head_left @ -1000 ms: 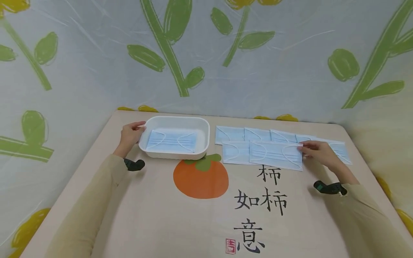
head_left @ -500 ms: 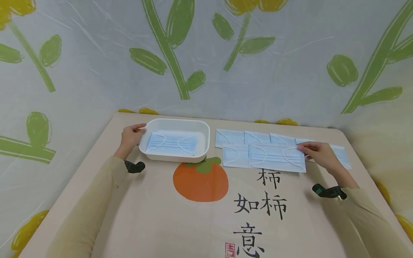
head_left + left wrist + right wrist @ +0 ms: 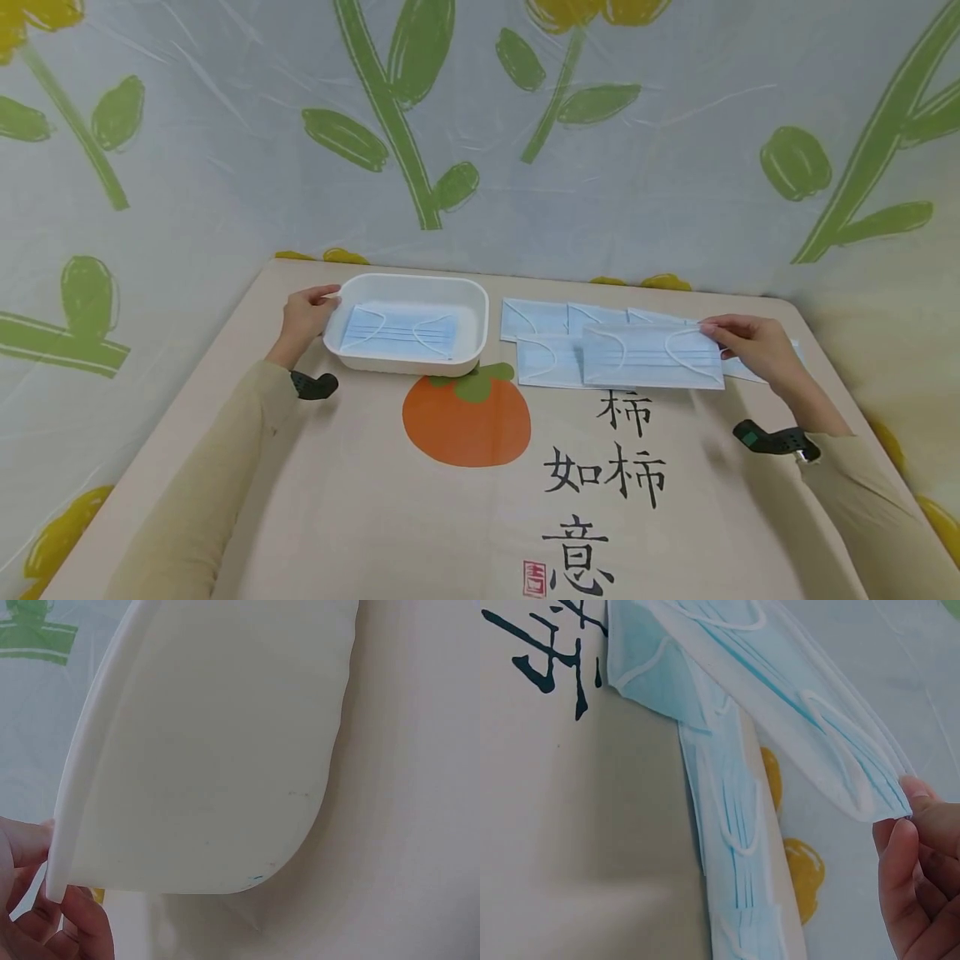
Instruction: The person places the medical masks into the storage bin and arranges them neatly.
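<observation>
The right grip [image 3: 756,346] pinches one mask [image 3: 647,357] by its end over the other masks [image 3: 538,360] — held there alone, it could sag and drag one along — while the left grip [image 3: 303,318] pinches the tray [image 3: 405,365].

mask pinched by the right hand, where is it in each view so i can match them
Head: mask right of centre, its right end in the right hand.
Left wrist: not in it; white tray fills much of the picture.
Right wrist: mask slants from the top edge down to the hand at right.
Shared landmark: wall sheet with green print, top in head, upper left in left wrist, upper right in right wrist.
</observation>
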The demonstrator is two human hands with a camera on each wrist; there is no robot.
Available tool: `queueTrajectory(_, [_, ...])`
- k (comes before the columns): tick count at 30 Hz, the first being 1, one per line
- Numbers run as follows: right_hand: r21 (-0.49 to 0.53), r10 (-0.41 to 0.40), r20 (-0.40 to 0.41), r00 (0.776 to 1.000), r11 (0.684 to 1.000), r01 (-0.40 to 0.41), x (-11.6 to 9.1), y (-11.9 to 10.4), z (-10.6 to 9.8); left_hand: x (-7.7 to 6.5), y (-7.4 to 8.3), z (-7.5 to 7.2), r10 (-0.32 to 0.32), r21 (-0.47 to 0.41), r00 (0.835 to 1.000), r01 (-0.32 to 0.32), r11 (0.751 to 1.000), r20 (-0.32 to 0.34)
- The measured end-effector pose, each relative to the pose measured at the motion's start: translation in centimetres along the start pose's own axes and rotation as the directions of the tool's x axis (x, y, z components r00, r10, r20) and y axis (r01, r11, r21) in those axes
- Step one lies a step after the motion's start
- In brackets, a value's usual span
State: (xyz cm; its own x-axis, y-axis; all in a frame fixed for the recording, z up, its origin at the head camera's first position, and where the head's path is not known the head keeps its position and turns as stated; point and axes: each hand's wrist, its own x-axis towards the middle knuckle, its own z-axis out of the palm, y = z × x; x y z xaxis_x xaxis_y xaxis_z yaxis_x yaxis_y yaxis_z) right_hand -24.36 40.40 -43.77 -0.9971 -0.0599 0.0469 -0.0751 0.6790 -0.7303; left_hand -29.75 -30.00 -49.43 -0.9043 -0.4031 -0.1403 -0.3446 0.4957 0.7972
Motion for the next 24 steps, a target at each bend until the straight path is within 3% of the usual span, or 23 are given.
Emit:
queueTrajectory(3, [-0.051, -0.006, -0.035, 0.999, 0.999, 0.004, 1.0, 1.8, 0.1, -0.3, 0.3, 0.0, 0.008, 0.002, 1.000, -0.008, 1.000, 0.003])
queueTrajectory(5, [-0.039, -0.014, -0.028, 1.000, 0.999, 0.013, 1.1, 1.3, 0.0, -1.2, 1.2, -0.5, -0.014, -0.006, 1.000, 0.014, 1.000, 0.013])
queueTrajectory(10, [0.017, -0.030, -0.001, 1.000, 0.999, 0.030, 0.6, -2.7, -0.3, -4.3, 4.4, -1.9, -0.069, -0.017, 0.996, 0.070, 0.997, 0.059])
queueTrajectory(15, [-0.041, -0.083, -0.045, 0.996, 0.996, 0.081, 2.3, -1.0, 0.5, -1.4, 1.3, -0.8, 0.004, -0.019, 1.000, -0.004, 1.000, 0.030])
queueTrajectory(17, [-0.067, -0.086, -0.061, 0.994, 0.994, 0.082, 3.3, 0.2, 1.0, -1.2, 1.0, -0.8, 0.019, -0.010, 0.999, -0.019, 1.000, 0.041])
queueTrajectory(19, [-0.061, -0.067, -0.046, 0.997, 0.996, 0.064, 2.7, -2.1, 1.2, -1.9, 1.7, -1.1, 0.005, -0.013, 0.999, -0.004, 1.000, 0.046])
queueTrajectory(24, [0.126, -0.084, 0.031, 0.996, 0.989, 0.080, 0.8, -8.4, 1.3, -5.4, 5.0, -2.2, -0.042, -0.003, 0.997, 0.042, 0.999, 0.070])
